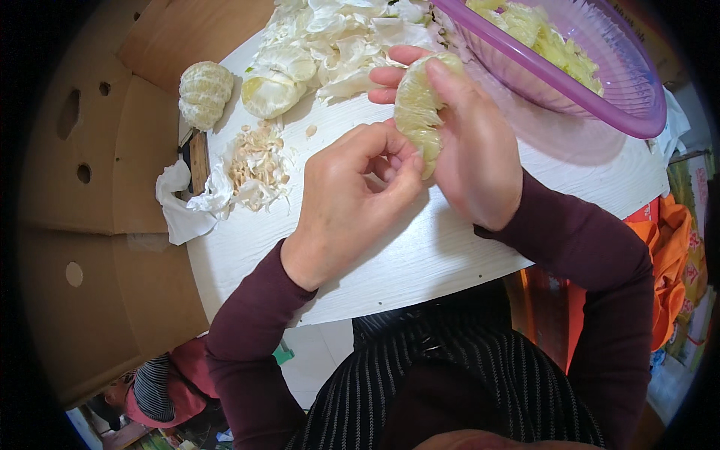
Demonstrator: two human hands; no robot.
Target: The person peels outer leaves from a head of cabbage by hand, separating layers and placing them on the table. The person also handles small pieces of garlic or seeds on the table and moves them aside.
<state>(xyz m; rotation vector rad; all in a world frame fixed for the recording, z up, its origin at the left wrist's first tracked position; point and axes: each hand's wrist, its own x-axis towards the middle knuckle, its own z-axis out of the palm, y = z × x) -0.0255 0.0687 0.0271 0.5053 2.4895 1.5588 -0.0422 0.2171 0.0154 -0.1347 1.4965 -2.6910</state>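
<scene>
A peeled pomelo segment (419, 107) with pale yellow flesh lies along the palm of my right hand (475, 135), held under the thumb. The fingers of that hand stretch out behind it. At the segment's lower end, the thumb and index finger of my left hand (360, 180) pinch its edge. Left of my hands, a heap of seeds and membrane scraps (256, 163) rests on the white table (360, 287). Behind it are a peeled pomelo part (206, 94) and another group of segments (275, 87) partly covered by white membrane.
Many peeled membranes (343, 39) pile up at the back. A purple plastic basin (630, 112) holding pomelo flesh (534, 34) stands at back right. A cardboard box (67, 185) borders the left side, near crumpled white tissue (185, 202). Orange cloth (669, 264) hangs at right. Another person (169, 388) is at lower left.
</scene>
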